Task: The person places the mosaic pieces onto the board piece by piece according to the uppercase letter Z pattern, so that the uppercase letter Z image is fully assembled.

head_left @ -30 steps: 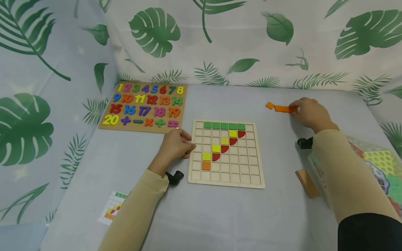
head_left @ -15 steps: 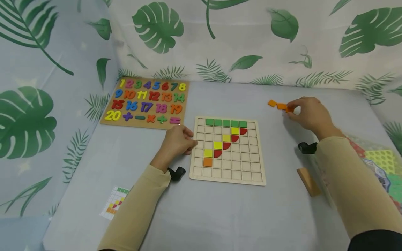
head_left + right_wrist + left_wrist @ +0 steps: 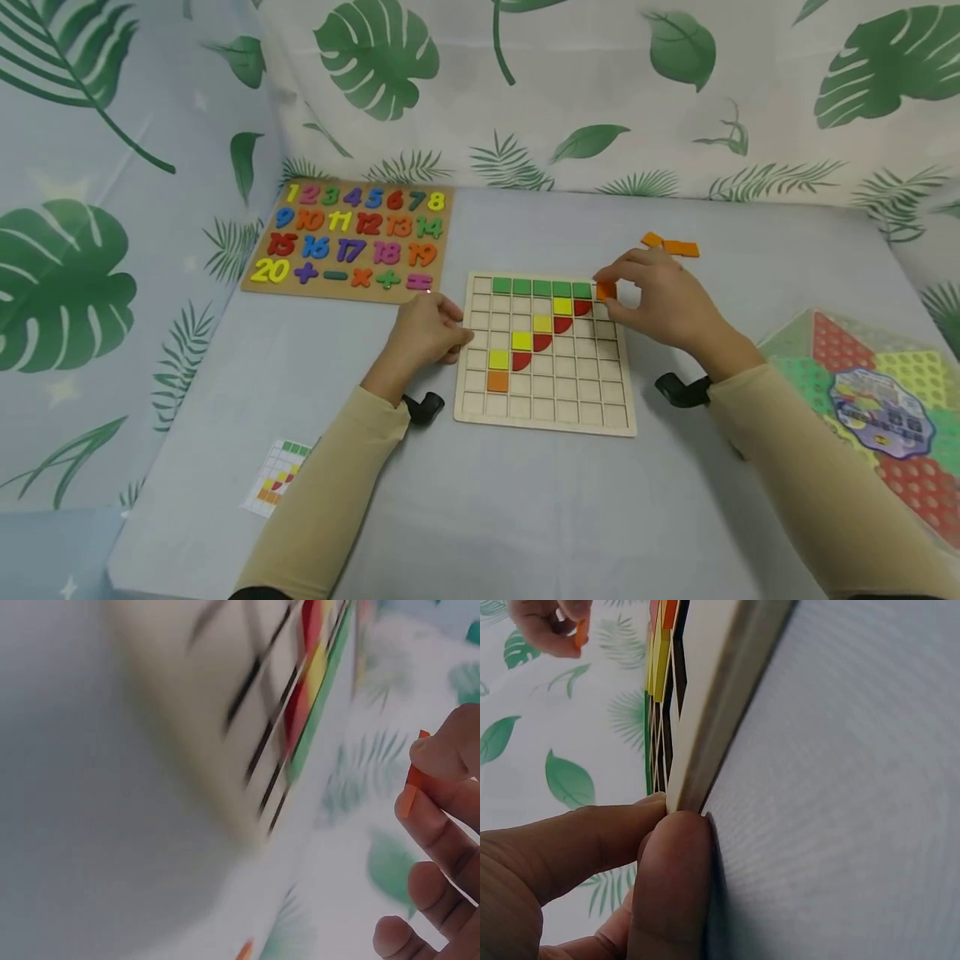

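A square wooden grid board (image 3: 544, 414) lies mid-table, with green tiles (image 3: 542, 287) along its top row. Yellow squares (image 3: 522, 341) and red quarter-round tiles (image 3: 542, 342) step diagonally down to one orange square (image 3: 497, 381). My left hand (image 3: 424, 337) pinches the board's left edge; thumb and index finger (image 3: 592, 836) meet on the rim in the left wrist view. Above the board's upper right corner, my right hand (image 3: 663, 304) pinches an orange square tile (image 3: 606, 291) between thumb and fingers. In the right wrist view this tile (image 3: 415, 778) stands on edge.
Several orange tiles (image 3: 680, 248) lie behind the right hand. A number puzzle (image 3: 345, 242) stands at back left. A printed pattern card (image 3: 272, 483) lies front left, partly under the left forearm. A colourful star-patterned game board (image 3: 885, 408) is at far right.
My right hand has picked up an orange tile from the back-right group and carried it left to the board's corner. The left hand stays at the board's left edge.
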`<state>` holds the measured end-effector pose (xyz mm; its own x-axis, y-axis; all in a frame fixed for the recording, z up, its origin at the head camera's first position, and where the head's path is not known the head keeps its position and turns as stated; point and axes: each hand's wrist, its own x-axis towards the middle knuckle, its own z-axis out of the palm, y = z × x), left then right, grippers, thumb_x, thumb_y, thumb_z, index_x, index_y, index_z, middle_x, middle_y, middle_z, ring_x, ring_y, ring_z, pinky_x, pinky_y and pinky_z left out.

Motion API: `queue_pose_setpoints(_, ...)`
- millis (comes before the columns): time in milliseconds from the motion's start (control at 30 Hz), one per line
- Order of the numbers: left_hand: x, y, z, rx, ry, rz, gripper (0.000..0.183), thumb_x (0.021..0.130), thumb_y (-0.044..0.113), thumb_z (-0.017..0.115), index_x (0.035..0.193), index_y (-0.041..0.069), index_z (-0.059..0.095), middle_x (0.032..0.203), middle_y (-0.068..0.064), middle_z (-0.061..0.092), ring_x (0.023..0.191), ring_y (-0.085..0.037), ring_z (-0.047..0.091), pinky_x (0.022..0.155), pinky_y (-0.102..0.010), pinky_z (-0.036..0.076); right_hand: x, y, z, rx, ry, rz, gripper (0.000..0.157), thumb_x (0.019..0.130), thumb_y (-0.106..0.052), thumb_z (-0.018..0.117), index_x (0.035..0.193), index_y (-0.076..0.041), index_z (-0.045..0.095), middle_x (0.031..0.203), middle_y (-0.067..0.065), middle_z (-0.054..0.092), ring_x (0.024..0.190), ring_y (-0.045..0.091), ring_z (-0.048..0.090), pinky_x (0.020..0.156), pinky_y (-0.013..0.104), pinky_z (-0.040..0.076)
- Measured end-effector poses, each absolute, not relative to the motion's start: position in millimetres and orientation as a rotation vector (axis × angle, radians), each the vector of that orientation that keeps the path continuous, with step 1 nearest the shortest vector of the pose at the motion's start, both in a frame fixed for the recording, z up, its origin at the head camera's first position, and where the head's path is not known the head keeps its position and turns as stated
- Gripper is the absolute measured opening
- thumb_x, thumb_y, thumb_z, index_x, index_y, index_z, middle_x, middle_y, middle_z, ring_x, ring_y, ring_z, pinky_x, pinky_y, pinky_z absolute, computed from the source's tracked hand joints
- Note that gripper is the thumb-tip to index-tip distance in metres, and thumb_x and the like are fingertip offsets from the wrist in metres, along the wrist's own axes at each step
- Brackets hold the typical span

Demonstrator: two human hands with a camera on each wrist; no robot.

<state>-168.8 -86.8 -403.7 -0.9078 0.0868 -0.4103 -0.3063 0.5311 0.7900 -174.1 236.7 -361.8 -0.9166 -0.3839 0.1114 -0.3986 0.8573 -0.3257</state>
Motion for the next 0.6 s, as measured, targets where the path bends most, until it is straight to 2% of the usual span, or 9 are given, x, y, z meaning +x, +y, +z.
queue_pose_setpoints(333,-169,-88,-405,-0.172,2.368,1.352,0.029,0.089,0.011,0.082,0.11,0.003,0.064,0.089,-0.011,0.069,0.059,-0.012,0.064,0.054,-0.024,0.061,-138,187,-374,1.006,-2.841,0.58,0.025,0.083,-0.011,0.083,0.108,-0.011,0.081,0.101,0.002,0.074,0.095,0.023,0.062,0.08,0.038,0.057)
queue_pose_setpoints(533,-170,-88,-405,-0.165,2.373,1.365,0.028,0.088,0.01,0.082,0.109,0.002,0.064,0.088,-0.011,0.068,0.058,-0.012,0.064,0.055,-0.025,0.062,-123,167,-383,1.152,-2.791,0.587,0.026,0.081,-0.018,0.089,0.106,-0.015,0.082,0.098,-0.002,0.074,0.094,0.018,0.066,0.085,0.037,0.058)
queue_pose_setpoints(600,-170,-88,-405,-0.159,2.375,1.365,0.028,0.088,0.01,0.082,0.109,0.002,0.064,0.088,-0.01,0.068,0.058,-0.012,0.064,0.055,-0.025,0.062,-120,162,-386,1.17,-2.799,0.581,0.026,0.081,-0.02,0.089,0.106,-0.017,0.082,0.098,-0.003,0.073,0.093,0.017,0.066,0.091,0.04,0.059)
